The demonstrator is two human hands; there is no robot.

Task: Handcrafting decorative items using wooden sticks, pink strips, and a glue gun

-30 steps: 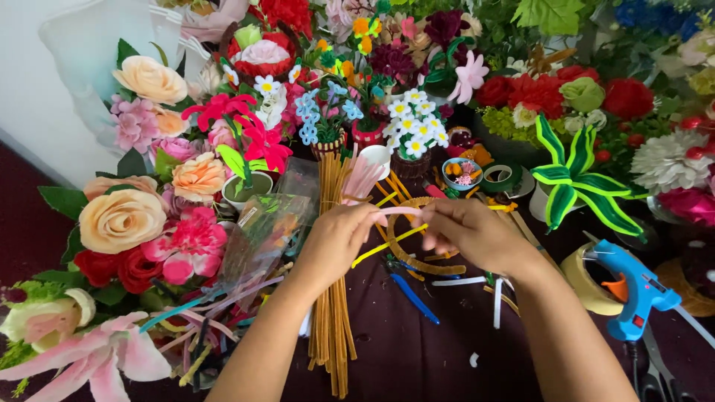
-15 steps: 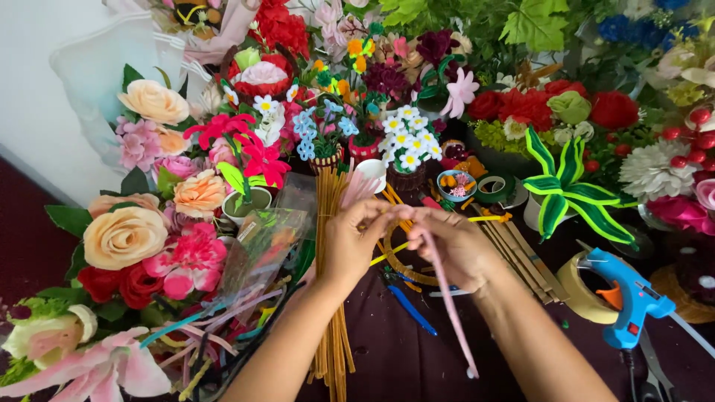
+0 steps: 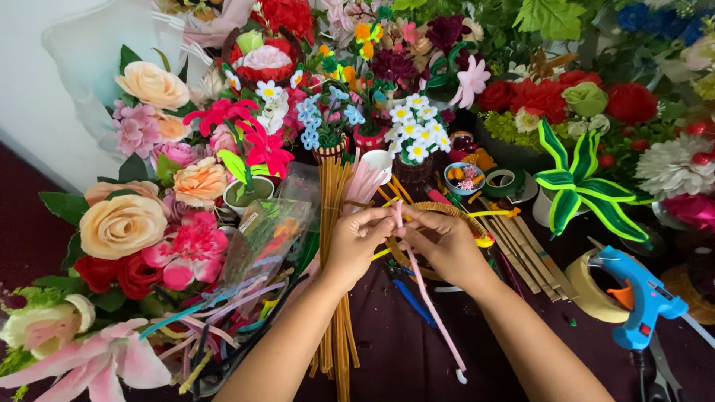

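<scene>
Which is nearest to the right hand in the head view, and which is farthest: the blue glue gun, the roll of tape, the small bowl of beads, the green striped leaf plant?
From the right hand:
1. Small bowl of beads, just above the hand.
2. Green striped leaf plant, up and to the right.
3. Roll of tape, to the right.
4. Blue glue gun, far right, beside the tape.

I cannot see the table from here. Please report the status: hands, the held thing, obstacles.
Left hand and right hand pinch pink pipe cleaner, its tail hanging down. Brown stem bundle close beside left hand.
</scene>
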